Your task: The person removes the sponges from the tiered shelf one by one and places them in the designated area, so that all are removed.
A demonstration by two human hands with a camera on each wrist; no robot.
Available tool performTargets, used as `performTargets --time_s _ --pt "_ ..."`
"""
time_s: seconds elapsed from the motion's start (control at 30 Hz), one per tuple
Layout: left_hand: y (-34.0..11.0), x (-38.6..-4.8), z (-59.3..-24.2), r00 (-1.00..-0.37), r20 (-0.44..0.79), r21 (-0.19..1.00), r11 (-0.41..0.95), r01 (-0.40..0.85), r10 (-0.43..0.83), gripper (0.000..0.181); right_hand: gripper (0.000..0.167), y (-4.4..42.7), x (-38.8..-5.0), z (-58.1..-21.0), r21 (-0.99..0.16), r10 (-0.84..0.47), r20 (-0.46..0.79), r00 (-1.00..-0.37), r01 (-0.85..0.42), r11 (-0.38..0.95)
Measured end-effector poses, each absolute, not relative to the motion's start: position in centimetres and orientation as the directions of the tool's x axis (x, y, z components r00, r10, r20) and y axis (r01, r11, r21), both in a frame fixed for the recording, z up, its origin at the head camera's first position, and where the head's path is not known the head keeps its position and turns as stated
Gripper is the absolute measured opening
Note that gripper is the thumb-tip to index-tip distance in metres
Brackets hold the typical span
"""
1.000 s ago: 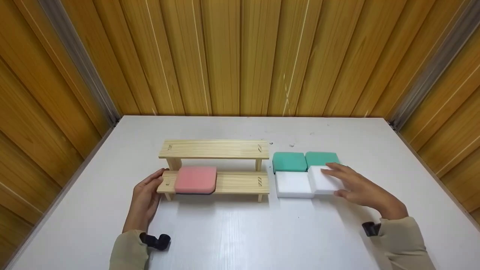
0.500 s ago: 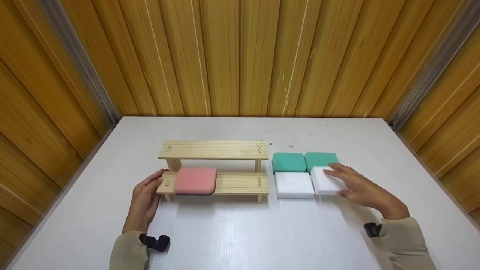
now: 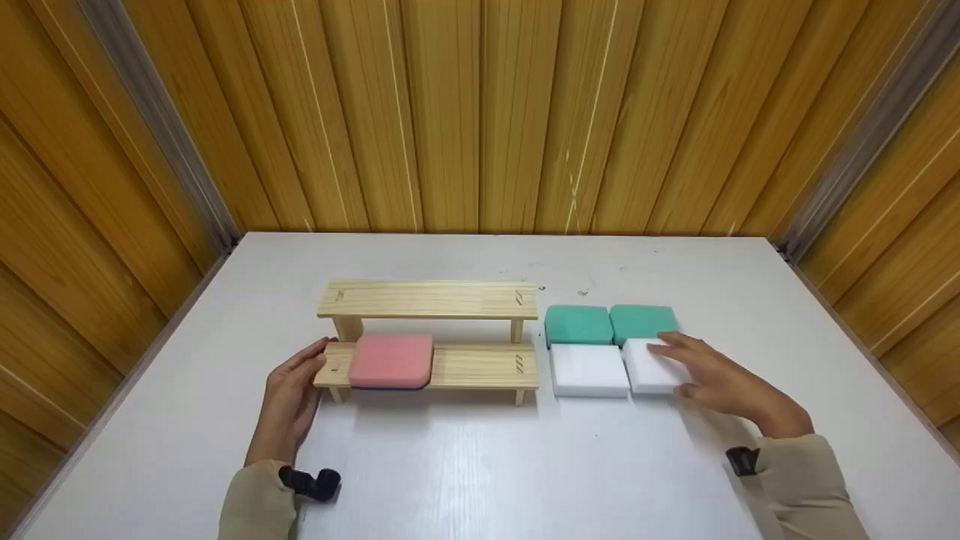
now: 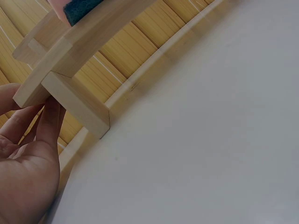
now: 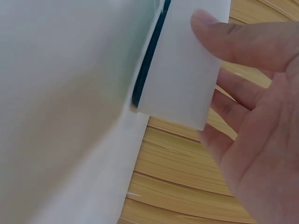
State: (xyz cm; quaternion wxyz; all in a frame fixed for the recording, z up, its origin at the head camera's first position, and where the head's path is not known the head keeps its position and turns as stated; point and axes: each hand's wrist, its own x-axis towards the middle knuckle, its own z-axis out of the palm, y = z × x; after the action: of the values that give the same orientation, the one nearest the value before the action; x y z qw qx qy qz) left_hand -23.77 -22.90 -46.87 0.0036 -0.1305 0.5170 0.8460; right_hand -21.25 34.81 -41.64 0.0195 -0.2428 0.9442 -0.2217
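My left hand [image 3: 289, 390] grips the left end of the lower board of a two-tier wooden shelf [image 3: 480, 366]. In the left wrist view the thumb is above the board's end and the fingers are beneath it. A pink sponge [image 3: 391, 361] lies on that lower tier, its dark scouring layer underneath. At the right, my right hand [image 3: 727, 382] holds a white sponge [image 3: 651, 367] between thumb and fingers. Its dark green scouring layer shows in the right wrist view, close to the table. Just left of it lies another white sponge [image 3: 589, 370].
Two green sponges [image 3: 578, 325] lie side by side behind the white ones. The shelf's upper tier [image 3: 431, 299] rises behind the lower. A white table [image 3: 480, 480] carries everything, with wood-patterned walls [image 3: 517, 120] around its back and sides.
The held white sponge has shifted slightly right and toward me, from overlapping its white neighbour to sitting beside it, and has come down. My left hand and the shelf have stayed put.
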Motion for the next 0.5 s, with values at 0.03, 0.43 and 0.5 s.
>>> performTargets --time_s 0.03,0.43,0.5 --pt "-22.92 -23.78 -46.9 -0.966 -0.224 0.872 -0.47 -0.139 -0.13 0.042 0.06 34.83 -21.28 -41.71 -0.427 -0.467 0.07 -0.881 -0.45 0.785" --pt "-22.92 -23.77 -46.87 -0.969 -0.216 0.872 -0.47 -0.138 -0.117 0.047 0.058 35.21 -21.44 -42.35 -0.445 -0.485 0.065 -0.872 -0.46 0.768" --pt "-22.91 -23.78 -46.87 -0.968 -0.219 0.87 -0.474 -0.138 -0.12 0.046 0.058 35.23 -21.48 -42.44 -0.447 -0.487 0.063 -0.871 -0.461 0.767"
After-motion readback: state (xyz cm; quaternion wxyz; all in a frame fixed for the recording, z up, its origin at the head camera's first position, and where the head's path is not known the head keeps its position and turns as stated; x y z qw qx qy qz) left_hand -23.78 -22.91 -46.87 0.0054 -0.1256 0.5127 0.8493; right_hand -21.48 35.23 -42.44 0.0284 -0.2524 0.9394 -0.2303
